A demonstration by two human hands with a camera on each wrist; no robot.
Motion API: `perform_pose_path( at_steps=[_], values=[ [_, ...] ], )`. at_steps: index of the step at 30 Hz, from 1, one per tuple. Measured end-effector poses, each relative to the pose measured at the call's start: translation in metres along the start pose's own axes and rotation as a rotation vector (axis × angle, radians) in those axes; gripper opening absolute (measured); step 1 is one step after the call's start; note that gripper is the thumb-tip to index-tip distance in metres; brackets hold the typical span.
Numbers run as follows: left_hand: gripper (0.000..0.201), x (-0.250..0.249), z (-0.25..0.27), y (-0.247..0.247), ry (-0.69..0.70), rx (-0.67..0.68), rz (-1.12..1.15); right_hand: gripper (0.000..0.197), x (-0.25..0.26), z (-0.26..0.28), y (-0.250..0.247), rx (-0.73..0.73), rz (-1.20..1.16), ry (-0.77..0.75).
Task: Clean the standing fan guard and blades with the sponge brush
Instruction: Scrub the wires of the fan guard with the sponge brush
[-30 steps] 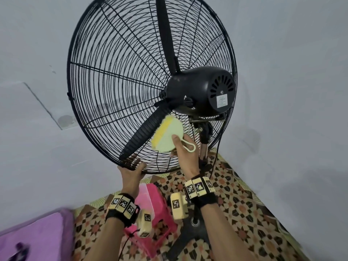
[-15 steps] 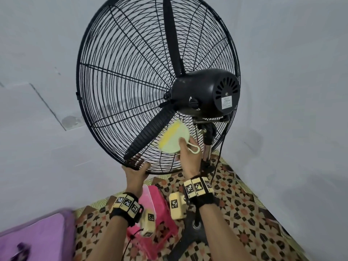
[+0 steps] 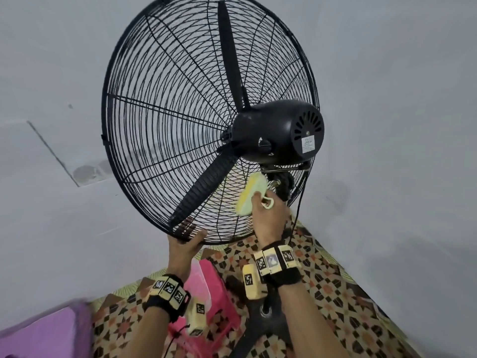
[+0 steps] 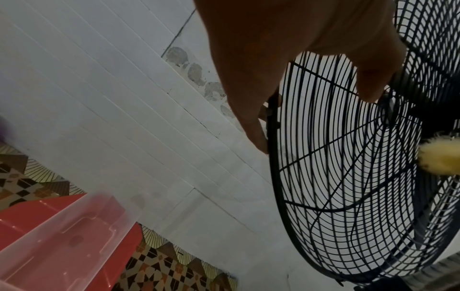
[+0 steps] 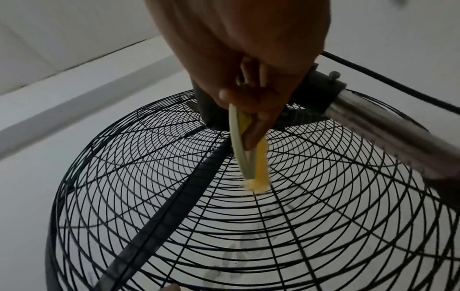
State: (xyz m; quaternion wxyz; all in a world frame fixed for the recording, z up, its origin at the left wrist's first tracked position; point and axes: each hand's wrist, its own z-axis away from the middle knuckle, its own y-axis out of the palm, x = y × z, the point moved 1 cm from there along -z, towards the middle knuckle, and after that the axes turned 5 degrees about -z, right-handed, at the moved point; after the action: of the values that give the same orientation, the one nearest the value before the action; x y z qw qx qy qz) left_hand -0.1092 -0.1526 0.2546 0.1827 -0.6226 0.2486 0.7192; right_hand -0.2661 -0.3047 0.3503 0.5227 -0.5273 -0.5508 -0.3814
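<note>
Sponge brush pinched in right fingers — seemingly touching guard.

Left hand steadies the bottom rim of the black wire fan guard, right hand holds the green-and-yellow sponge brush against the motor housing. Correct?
Not quite. The right hand holds the green-and-yellow sponge brush against the black wire fan guard, below the motor housing; the right wrist view shows it. The left hand does steady the bottom rim.
</note>
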Motion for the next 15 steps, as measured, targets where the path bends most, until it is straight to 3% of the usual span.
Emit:
perform_pose_path(
  at_steps=[5, 8, 10, 13, 15],
  values=[
    [0.059, 0.003, -0.003, -0.006, 0.022, 0.123, 0.006, 0.032, 0.041, -0.002, 0.02, -0.063, 0.231, -0.156],
    [0.049, 0.004, -0.009, -0.01, 0.004, 0.183, 0.013, 0.032, 0.051, 0.005, 0.026, 0.032, 0.087, -0.242],
    [0.038, 0.009, -0.013, -0.013, -0.012, 0.211, 0.018, 0.031, 0.045, 0.008, 0.02, -0.042, 0.083, -0.207],
    [0.05, 0.015, -0.015, -0.012, -0.055, 0.234, 0.021, 0.032, 0.044, 0.008, 0.02, -0.165, 0.194, -0.049],
    [0.062, 0.016, -0.016, -0.009, -0.077, 0.243, 0.025, 0.034, 0.05, 0.008, 0.028, -0.166, 0.18, -0.083]
  ],
)
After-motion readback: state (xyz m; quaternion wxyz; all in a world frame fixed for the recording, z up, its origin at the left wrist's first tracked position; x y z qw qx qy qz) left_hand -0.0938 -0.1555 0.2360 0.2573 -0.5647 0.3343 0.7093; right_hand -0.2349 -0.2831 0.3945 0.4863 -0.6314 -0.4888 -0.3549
